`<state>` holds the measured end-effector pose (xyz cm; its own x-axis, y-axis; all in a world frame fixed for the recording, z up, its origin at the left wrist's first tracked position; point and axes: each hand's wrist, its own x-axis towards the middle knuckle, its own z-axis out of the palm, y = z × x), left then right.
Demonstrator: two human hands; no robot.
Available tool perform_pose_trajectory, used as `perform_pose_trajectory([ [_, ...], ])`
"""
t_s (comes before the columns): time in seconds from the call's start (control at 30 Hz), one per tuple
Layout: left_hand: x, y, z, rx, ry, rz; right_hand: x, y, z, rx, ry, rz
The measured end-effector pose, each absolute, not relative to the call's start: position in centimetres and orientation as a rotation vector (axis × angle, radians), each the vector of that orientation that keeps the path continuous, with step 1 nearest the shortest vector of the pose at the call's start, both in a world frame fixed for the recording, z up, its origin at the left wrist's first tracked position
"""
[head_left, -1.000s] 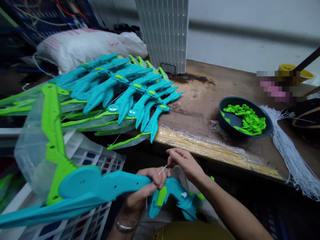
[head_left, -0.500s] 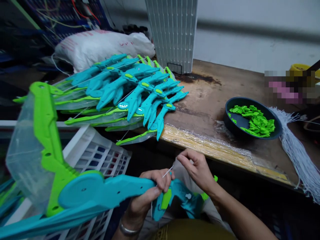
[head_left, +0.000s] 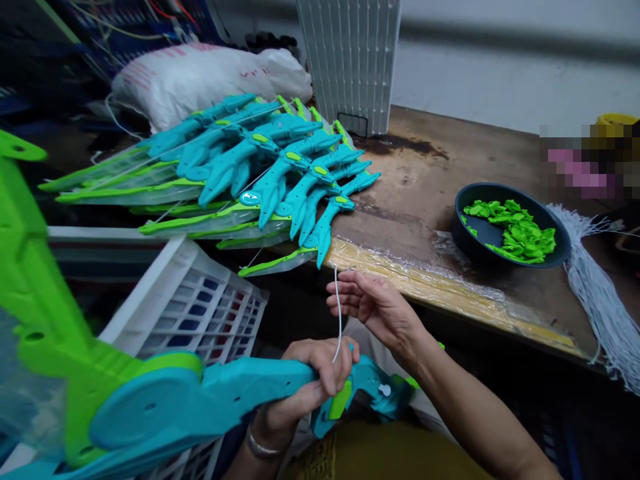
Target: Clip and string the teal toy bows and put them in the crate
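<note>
Gripping the blue-green bow point(head_left: 265, 382) in front of the table point(head_left: 415, 177) is the left hand point(head_left: 315, 370); the right hand point(head_left: 377, 303) spreads loosely near the white cord point(head_left: 341, 327). This cord seems not yet fastened, while the piled bows point(head_left: 274, 190) look strung.

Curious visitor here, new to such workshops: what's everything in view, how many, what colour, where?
Held bow: one, blue and green, lower left to centre
Cord: one, white, lower centre
Workbench: one, brown, centre right
Stacked bows: several, blue and green, left on the workbench
Pan: one, dark, workbench's right side
Small pieces: many, bright green, in the pan
String bundle: one, whitish, right of the pan
Sack: one, white and red, behind the stacked bows
Ribbed panel: one, grey, back
Crate: one, white, lower left
Wall: one, pale, back
Container: one, yellow, far right, partly blurred
Bracelet: one, silver, left wrist
Left hand: one, bare, around the held bow
Right hand: one, bare, open beside the cord
</note>
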<state>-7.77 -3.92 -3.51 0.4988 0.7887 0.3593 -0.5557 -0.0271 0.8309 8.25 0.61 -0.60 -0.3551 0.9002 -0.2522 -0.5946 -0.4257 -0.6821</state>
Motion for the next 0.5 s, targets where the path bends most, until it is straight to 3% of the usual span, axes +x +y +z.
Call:
perform_pose_trajectory([
  [0.13,-8.2,-3.9,-4.0,1.147,0.280,1.119,9.2,0.9,0.2,-0.666,-0.390,1.912],
  [0.37,-9.4,-4.8,-3.5,1.078,0.468,1.061,13.4,3.0,-1.0,-0.747,-0.156,1.607],
  [0.5,-11.1,-3.0,-7.5,1.160,0.120,0.980,16.3,3.0,-1.2,-0.772,-0.078,1.429],
])
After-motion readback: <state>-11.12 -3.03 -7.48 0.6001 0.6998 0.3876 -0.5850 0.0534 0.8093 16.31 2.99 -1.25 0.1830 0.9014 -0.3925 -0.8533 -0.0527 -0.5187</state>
